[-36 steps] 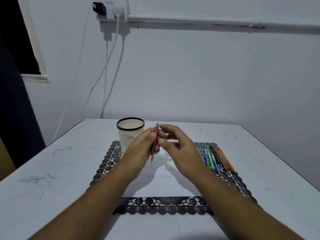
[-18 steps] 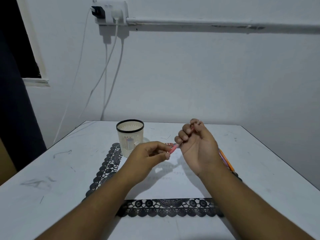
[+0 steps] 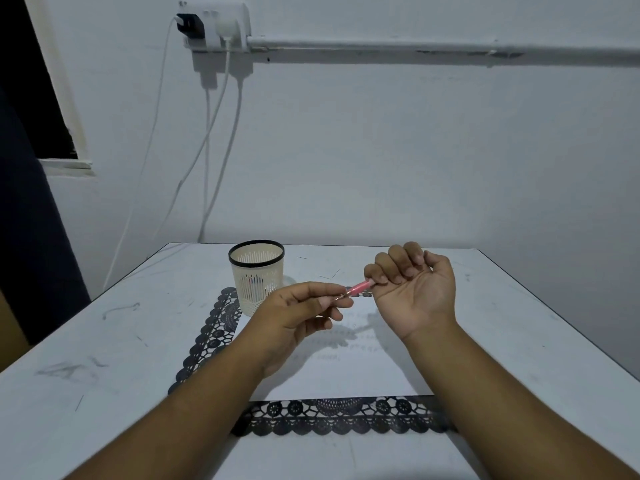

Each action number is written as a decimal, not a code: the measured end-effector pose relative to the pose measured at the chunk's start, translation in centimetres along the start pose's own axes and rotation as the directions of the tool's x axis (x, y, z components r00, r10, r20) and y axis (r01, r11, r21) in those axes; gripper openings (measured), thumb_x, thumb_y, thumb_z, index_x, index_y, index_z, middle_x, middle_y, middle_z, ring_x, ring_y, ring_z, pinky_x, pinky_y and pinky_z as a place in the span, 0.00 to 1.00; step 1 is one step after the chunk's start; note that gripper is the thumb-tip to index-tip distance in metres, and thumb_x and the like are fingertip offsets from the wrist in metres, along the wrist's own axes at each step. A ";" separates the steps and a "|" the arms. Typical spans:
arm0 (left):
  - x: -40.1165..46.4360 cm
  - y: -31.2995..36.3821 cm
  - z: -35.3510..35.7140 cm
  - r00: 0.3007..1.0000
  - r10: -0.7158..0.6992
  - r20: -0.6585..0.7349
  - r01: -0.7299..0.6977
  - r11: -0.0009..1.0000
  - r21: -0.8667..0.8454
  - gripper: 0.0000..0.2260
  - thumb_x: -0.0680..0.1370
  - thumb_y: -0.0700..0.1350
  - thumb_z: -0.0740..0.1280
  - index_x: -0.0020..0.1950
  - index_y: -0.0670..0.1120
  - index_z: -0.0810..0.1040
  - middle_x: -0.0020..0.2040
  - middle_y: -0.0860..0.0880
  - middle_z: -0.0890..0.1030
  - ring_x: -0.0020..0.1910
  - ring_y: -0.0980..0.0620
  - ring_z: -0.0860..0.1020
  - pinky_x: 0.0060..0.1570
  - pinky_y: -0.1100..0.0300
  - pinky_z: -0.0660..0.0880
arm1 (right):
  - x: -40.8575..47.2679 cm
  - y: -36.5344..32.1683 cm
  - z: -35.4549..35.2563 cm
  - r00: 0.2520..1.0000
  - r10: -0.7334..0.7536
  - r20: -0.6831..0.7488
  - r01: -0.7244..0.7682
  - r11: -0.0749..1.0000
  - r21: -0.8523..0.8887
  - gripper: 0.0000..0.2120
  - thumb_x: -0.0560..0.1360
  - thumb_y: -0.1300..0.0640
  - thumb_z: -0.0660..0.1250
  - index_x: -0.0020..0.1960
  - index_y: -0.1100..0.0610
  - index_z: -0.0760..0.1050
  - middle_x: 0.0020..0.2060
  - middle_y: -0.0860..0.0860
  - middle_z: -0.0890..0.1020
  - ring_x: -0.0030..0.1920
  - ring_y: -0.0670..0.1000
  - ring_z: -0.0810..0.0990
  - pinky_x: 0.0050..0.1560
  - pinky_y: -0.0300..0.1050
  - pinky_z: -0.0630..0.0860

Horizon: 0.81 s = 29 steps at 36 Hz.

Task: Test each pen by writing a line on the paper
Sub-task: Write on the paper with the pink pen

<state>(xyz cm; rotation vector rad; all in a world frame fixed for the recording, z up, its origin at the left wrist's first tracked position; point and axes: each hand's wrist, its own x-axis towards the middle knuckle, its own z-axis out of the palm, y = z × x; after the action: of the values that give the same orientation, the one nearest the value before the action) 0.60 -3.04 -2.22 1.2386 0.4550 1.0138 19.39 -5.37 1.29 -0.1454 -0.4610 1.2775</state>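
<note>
Pinching a pink pen (image 3: 360, 287) between my left hand (image 3: 298, 320) and curled right hand (image 3: 414, 289), above the paper (image 3: 346, 372), mesh cup (image 3: 257, 275) of pens just beyond the paper's far left corner

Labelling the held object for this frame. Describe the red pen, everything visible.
The red pen is a slim pinkish-red barrel, plastic by its look, with a thin metallic tip end. It is held in the air above the paper, lying nearly level and tilted up toward the right. The left hand pinches the tip end between thumb and fingertips; the right hand, palm up, curls its fingers round the other end, hiding it. Whether a cap is on cannot be told. Nothing else touches it.
</note>
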 end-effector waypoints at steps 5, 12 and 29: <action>0.0 -0.1 0.1 1.000 -0.007 -0.010 0.006 1.000 -0.016 0.10 0.74 0.38 0.69 0.53 0.40 0.86 0.53 0.35 0.85 0.43 0.49 0.82 0.45 0.59 0.80 | 0.2 0.0 0.0 1.000 -0.012 0.006 0.012 1.000 -0.010 0.07 0.70 0.57 0.55 0.34 0.53 0.60 0.28 0.48 0.59 0.27 0.49 0.57 0.30 0.43 0.62; -0.1 0.0 0.2 1.000 -0.010 -0.022 0.010 1.000 -0.003 0.11 0.74 0.38 0.70 0.54 0.39 0.85 0.52 0.36 0.85 0.43 0.50 0.82 0.45 0.59 0.80 | 0.2 0.1 -0.1 1.000 -0.007 0.015 0.008 1.000 -0.015 0.07 0.70 0.57 0.54 0.34 0.53 0.60 0.28 0.48 0.59 0.27 0.49 0.57 0.30 0.43 0.61; -0.1 -0.3 0.4 0.999 0.003 -0.042 -0.001 0.999 0.053 0.08 0.73 0.39 0.72 0.52 0.42 0.85 0.47 0.39 0.86 0.42 0.50 0.82 0.48 0.58 0.78 | -0.1 0.4 0.1 1.000 0.008 0.006 -0.008 0.999 -0.031 0.09 0.72 0.57 0.54 0.33 0.53 0.59 0.27 0.48 0.59 0.30 0.49 0.52 0.30 0.43 0.61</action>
<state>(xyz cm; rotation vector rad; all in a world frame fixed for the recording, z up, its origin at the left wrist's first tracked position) 0.94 -3.37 -2.38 1.2667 0.5159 1.0372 18.97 -5.35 1.17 -0.1694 -0.4861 1.2797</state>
